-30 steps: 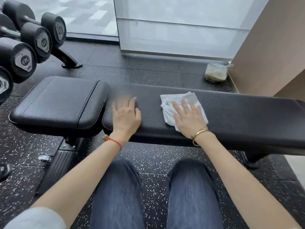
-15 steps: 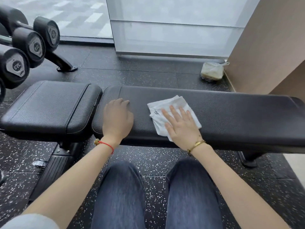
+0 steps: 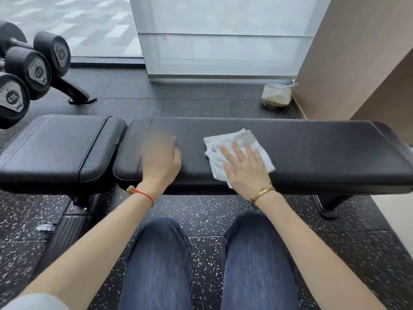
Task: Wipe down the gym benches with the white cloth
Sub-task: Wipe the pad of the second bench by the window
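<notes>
A black padded gym bench runs across the view, with a shorter seat pad at its left end. The folded white cloth lies on the long pad near its middle. My right hand presses flat on the cloth with fingers spread. My left hand rests on the long pad near the gap between the pads; its fingers are blurred.
Black dumbbells sit on a rack at the left. A clear plastic bag lies on the speckled floor by the tan wall. A glass panel stands behind the bench. My knees are below the bench's front edge.
My right hand has slid the cloth left and then back toward the right along the long pad. My left hand has stayed on the pad near the gap.
</notes>
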Demonstrator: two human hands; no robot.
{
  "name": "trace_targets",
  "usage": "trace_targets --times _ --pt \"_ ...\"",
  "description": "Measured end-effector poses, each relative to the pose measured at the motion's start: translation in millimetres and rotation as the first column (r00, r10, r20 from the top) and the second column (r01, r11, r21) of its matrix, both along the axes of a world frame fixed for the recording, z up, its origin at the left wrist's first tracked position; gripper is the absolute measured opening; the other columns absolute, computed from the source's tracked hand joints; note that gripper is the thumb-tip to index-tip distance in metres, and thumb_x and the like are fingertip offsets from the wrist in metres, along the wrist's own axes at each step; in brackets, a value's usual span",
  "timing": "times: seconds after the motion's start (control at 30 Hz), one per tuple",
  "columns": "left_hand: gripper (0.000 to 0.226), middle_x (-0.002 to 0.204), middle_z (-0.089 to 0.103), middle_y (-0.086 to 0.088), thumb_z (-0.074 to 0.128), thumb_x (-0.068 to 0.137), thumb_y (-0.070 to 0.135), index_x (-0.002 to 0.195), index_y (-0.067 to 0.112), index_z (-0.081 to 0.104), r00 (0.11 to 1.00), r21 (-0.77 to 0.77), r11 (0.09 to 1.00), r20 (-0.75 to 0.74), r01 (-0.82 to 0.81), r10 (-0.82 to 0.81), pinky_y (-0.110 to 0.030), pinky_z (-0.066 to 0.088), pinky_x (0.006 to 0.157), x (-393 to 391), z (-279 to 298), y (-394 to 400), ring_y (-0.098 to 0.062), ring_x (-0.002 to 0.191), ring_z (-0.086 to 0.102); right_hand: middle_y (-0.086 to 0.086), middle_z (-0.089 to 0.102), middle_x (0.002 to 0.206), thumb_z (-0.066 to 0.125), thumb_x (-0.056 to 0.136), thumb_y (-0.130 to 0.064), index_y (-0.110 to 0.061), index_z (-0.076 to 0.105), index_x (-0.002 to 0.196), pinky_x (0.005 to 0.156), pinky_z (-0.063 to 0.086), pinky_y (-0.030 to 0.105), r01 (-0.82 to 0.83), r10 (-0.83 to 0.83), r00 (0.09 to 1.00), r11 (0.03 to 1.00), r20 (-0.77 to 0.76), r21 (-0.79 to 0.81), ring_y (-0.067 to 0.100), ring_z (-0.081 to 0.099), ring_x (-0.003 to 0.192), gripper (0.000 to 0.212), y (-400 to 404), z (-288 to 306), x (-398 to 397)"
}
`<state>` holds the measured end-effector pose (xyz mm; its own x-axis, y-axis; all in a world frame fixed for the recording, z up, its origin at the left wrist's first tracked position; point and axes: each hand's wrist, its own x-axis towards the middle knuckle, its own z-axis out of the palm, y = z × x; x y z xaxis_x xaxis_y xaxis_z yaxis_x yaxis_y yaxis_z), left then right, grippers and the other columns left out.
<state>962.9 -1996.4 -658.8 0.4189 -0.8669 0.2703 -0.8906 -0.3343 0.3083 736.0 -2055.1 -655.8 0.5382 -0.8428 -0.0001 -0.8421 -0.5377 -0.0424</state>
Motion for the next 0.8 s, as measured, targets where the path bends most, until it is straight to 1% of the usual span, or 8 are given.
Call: trace_targets --times 0.13,0.27,0.33,0.47,0.53,0.6,0.67,0.8 --pt "0.049 0.152 0.040 -0.008 0.045 0.095 0.026 0.144 0.016 0.045 0.993 -0.028 0.994 -0.032 0.109 -0.110 -0.051 0.012 0.121 -37.0 7.0 -15.1 -0.025 0.146 0.024 0.000 0.005 0.165 0.016 0.102 -0.045 -0.042 0.001 0.154 0.121 0.002 0.047 0.159 -0.159 0.986 0.987 -0.051 -0.010 0.028 0.007 0.150 0.054 -19.7 -1.0 -59.3" --pt "0.049 0.151 0.040 -0.007 0.043 0.095 0.025 0.144 0.016 0.044 0.981 -0.028 0.982 -0.040 0.189 -0.190 -0.050 0.013 0.121 -65.9 7.8 -30.3 -0.025 0.146 0.025 -0.001 0.005 0.165 0.019 0.102 -0.041 -0.041 0.004 0.154 0.118 0.001 0.052 0.424 -0.420 0.905 0.901 -0.068 0.093 0.031 0.007 0.149 0.055 -69.3 15.2 -102.6" --pt "0.049 0.151 0.041 -0.006 0.043 0.095 0.025 0.144 0.017 0.043 0.976 -0.010 0.977 -0.039 0.213 -0.213 -0.050 0.014 0.122 -78.1 4.6 -37.5 -0.024 0.146 0.025 0.000 0.003 0.165 0.020 0.103 -0.039 -0.039 0.004 0.155 0.118 -0.002 0.053 0.435 -0.430 0.900 0.894 -0.064 0.111 0.033 0.006 0.149 0.055 -76.2 20.0 -99.7" --pt "0.048 0.150 0.042 -0.007 0.043 0.095 0.026 0.142 0.017 0.045 0.971 0.013 0.971 -0.037 0.237 -0.237 -0.051 0.016 0.121 -93.3 -2.2 -51.3 -0.026 0.144 0.028 0.001 0.002 0.165 0.019 0.103 -0.039 -0.040 0.002 0.155 0.120 -0.003 0.050 0.213 -0.212 0.977 0.974 -0.026 0.076 0.030 0.001 0.150 0.054 -41.4 13.0 -80.1" --pt "0.047 0.149 0.042 -0.007 0.043 0.096 0.027 0.142 0.017 0.045 0.972 0.025 0.972 -0.018 0.234 -0.234 -0.051 0.017 0.120 -97.5 -4.3 -57.5 -0.026 0.143 0.029 -0.002 0.001 0.165 0.018 0.103 -0.041 -0.042 0.000 0.154 0.120 -0.004 0.046 0.159 -0.158 0.987 0.985 -0.014 0.062 0.027 -0.001 0.151 0.054 -24.3 7.5 -87.6" --pt "0.046 0.147 0.044 -0.007 0.042 0.095 0.029 0.140 0.018 0.047 0.974 0.031 0.973 -0.004 0.229 -0.229 -0.051 0.018 0.119 -99.2 -6.2 -60.8 -0.026 0.140 0.032 -0.004 0.001 0.165 0.018 0.103 -0.042 -0.043 0.001 0.154 0.120 -0.003 0.044 0.197 -0.197 0.980 0.977 -0.010 0.076 0.024 0.000 0.151 0.053 -28.1 5.3 -109.5" --pt "0.046 0.145 0.045 -0.006 0.042 0.095 0.029 0.138 0.018 0.049 0.975 0.022 0.975 0.006 0.220 -0.220 -0.052 0.020 0.118 -99.4 -8.3 -61.9 -0.027 0.138 0.034 -0.003 0.003 0.165 0.019 0.103 -0.041 -0.042 0.002 0.154 0.120 0.000 0.046 0.311 -0.309 0.950 0.948 -0.031 0.065 0.025 0.004 0.150 0.054 -45.8 4.1 -140.2" --pt "0.045 0.142 0.048 -0.007 0.043 0.093 0.029 0.136 0.016 0.051 0.979 0.002 0.979 0.038 0.202 -0.202 -0.052 0.023 0.117 -102.9 -10.9 -61.6 -0.028 0.135 0.038 -0.002 0.002 0.165 0.019 0.102 -0.041 -0.042 0.004 0.154 0.120 0.002 0.047 0.558 -0.554 0.830 0.824 -0.066 0.103 0.030 0.006 0.150 0.054 -100.4 11.1 -188.9"
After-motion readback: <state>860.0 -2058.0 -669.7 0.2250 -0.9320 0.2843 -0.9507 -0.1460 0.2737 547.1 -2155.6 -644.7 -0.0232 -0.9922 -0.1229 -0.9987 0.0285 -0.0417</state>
